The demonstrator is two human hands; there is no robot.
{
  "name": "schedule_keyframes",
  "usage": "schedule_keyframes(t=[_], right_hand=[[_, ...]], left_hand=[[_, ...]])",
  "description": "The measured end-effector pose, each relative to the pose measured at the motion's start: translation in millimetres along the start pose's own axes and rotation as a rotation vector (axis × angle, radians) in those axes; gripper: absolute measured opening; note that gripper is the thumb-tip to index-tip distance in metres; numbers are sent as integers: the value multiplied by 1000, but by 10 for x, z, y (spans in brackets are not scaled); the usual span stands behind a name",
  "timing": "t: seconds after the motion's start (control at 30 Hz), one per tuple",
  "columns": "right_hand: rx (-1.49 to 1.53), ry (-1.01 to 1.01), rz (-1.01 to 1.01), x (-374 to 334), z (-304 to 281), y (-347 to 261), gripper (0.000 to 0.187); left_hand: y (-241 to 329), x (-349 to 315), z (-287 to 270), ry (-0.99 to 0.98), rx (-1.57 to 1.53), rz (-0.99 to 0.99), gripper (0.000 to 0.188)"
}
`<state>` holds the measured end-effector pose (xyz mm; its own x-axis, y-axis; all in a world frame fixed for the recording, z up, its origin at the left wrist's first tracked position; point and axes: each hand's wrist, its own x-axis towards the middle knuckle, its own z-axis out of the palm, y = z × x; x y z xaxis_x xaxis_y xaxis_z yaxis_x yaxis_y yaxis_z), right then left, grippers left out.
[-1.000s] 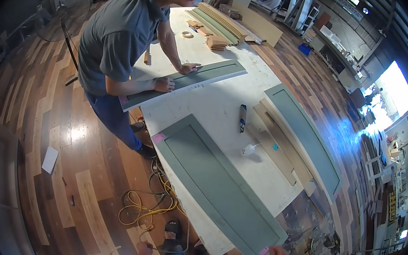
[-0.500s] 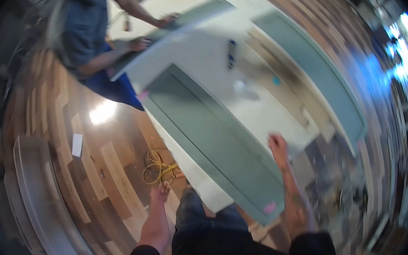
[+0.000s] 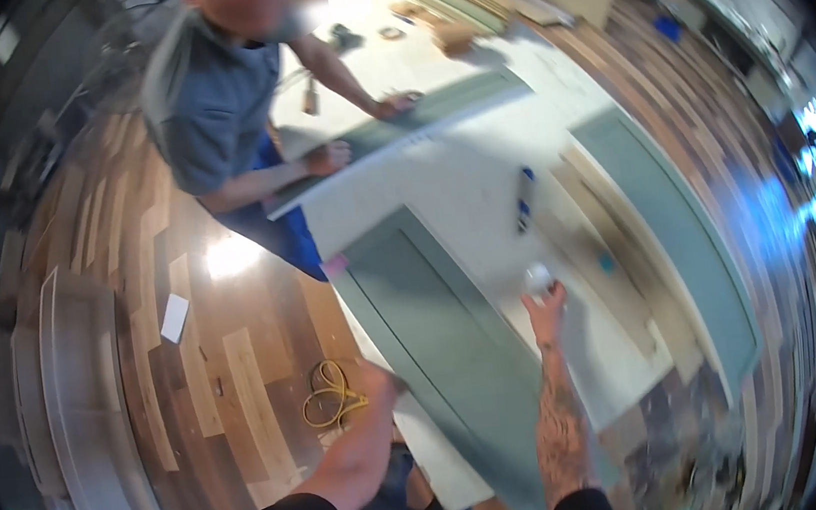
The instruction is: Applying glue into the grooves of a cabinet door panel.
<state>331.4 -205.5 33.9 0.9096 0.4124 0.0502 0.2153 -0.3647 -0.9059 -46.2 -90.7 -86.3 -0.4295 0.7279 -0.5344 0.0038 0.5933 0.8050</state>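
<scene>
A long grey-green recessed-panel cabinet door (image 3: 434,302) lies on the white tabletop in front of me. My left hand (image 3: 376,383) is at its left edge, blurred, so its fingers are hard to read. Past the door's right side, my right hand (image 3: 547,316) reaches over the table with thumb and fingers apart. Just beyond those fingertips sits a small round whitish thing (image 3: 537,275), too blurred to name; whether they touch it is unclear. Farther up lies a dark blue, slim tool or bottle (image 3: 526,201). A pink tag (image 3: 334,266) marks the door's far left corner.
Across the table a person (image 3: 220,105) rests both hands on another green panel (image 3: 414,128). A third green door (image 3: 672,235) and a tan board (image 3: 598,243) lie to the right. A coiled yellow cord (image 3: 333,394) is on the wood floor (image 3: 211,378), with a pale cabinet box (image 3: 94,412) at left.
My right hand has moved forward to the small whitish thing. My left hand has come from over the floor to the door's left edge. The view has tilted up.
</scene>
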Motion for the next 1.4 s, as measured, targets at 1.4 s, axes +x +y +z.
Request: schedule_keyframes(t=[1.4], right_hand=[[475, -834, 83, -1082, 1368, -928, 51]], left_hand=[[427, -1156, -205, 68, 753, 130, 57]])
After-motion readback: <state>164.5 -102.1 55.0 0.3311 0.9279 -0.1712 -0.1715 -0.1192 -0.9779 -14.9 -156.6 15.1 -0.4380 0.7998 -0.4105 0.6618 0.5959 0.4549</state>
